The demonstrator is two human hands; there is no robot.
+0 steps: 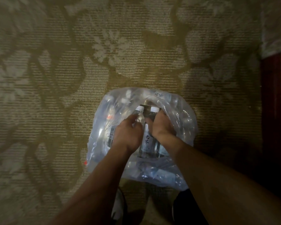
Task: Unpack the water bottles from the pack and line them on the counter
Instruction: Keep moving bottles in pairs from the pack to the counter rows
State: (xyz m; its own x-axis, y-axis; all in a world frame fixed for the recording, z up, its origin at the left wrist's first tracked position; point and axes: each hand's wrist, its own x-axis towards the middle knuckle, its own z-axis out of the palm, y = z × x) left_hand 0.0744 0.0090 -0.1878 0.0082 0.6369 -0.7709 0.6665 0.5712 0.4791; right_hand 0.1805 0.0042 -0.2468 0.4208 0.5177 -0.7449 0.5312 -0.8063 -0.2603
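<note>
A carpet [71, 70] with a large pale leaf-and-flower pattern on a tan ribbed ground fills nearly the whole view, dim and a little blurred. Along the edge at three o'clock runs a dark reddish wooden panel [273, 103], upright against the carpet, with a strip of paler patterned surface above it at about two o'clock. Just below the middle, toward six o'clock, sits the plastic-wrapped pack of water bottles [177, 127], its clear bluish film crumpled and torn open across the top so that the wrap gapes around an opening in its centre. Two bare forearms come up from five and seven o'clock and meet over that opening. The left hand [128, 135] is at the nine o'clock side of the gap, fingers curled around the shoulder of a clear bottle [140, 117] with a white cap. The right hand [162, 125] is just beside it on the three o'clock side, fingers bent down into the pack around a second white-capped bottle [153, 112]; how firmly it grips cannot be told. Between the two wrists a labelled bottle body [147, 142] with dark characters shows. At six o'clock, the toes of two shoes [118, 207] stand on the carpet. Small red marks [109, 118] dot the film at nine o'clock.
</note>
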